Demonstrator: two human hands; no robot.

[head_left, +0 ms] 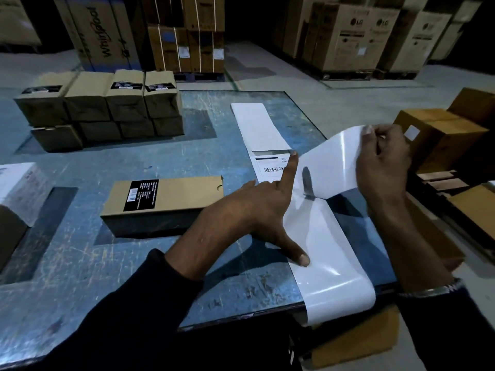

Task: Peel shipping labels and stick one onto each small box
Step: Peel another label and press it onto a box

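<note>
While the label strip (325, 236) runs down the right part of the scratched blue table (150, 266) and curls over its near edge, everything else can be placed from it. Far to the left of the strip, at the table's left edge, sits a white box (16, 188). Beyond that, well left of the strip and toward the table's far side, eight brown small boxes (107, 108) stand stacked in two layers, several showing black labels on top. Closer, just left of the strip, a single small box (163, 202) lies flat with a black printed label on its upper face.

The left hand (265, 207) rests on the strip with its fingers straight and spread: the index finger points up toward the printed label (270, 170), which carries a barcode, and the thumb presses the glossy backing near the strip's left border. It grips nothing.

Above the strip's middle, the right hand (380, 164) pinches the top corner of a raised white sheet (337, 167), lifted and bent up from the strip. To the right of the strip, off the table, brown cartons (442, 137) stand, one bearing a small white sticker.
</note>
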